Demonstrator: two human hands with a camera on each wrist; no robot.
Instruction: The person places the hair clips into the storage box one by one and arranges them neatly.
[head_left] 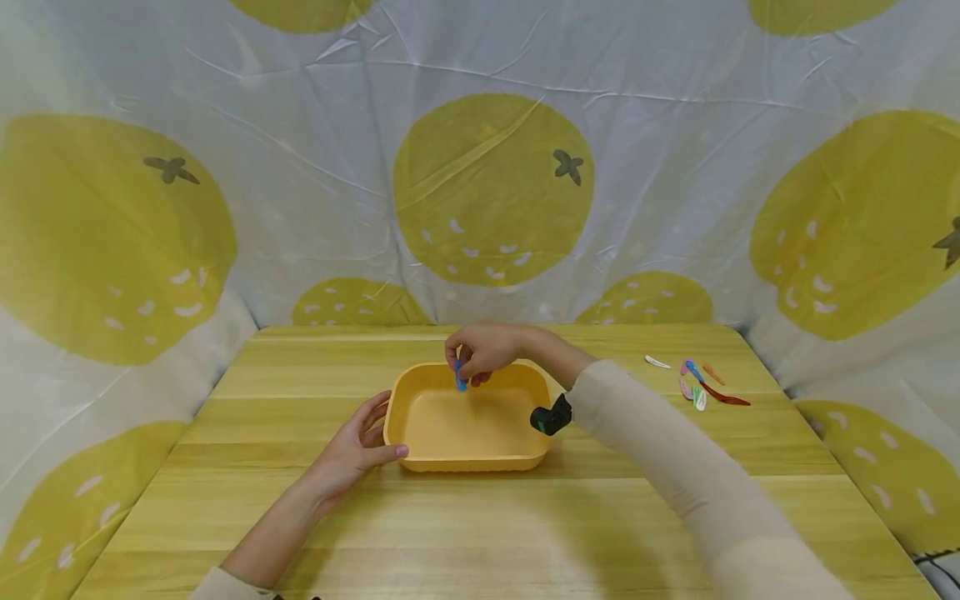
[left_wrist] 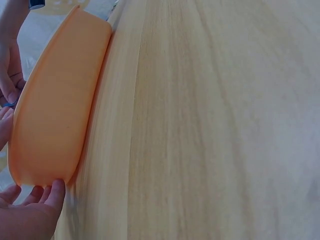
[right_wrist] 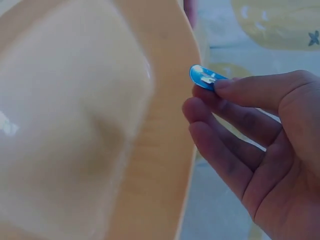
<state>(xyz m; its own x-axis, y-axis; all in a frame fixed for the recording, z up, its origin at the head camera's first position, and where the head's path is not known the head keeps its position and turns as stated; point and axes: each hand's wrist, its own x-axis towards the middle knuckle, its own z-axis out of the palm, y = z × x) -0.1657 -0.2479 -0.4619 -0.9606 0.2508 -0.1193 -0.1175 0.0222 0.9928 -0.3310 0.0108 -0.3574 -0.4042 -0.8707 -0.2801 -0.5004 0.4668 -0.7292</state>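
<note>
Head view: the right grip (head_left: 489, 347) pinches a blue clip (head_left: 461, 382) at its fingertips, near the far rim of the basin (head_left: 472, 462) the left grip (head_left: 353, 450) holds.

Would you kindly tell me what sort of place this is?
Probably a tabletop filming booth: fruit-print cloth hangs round three sides of a wooden table, and a black device, perhaps a camera, shows at the right sleeve.
</note>
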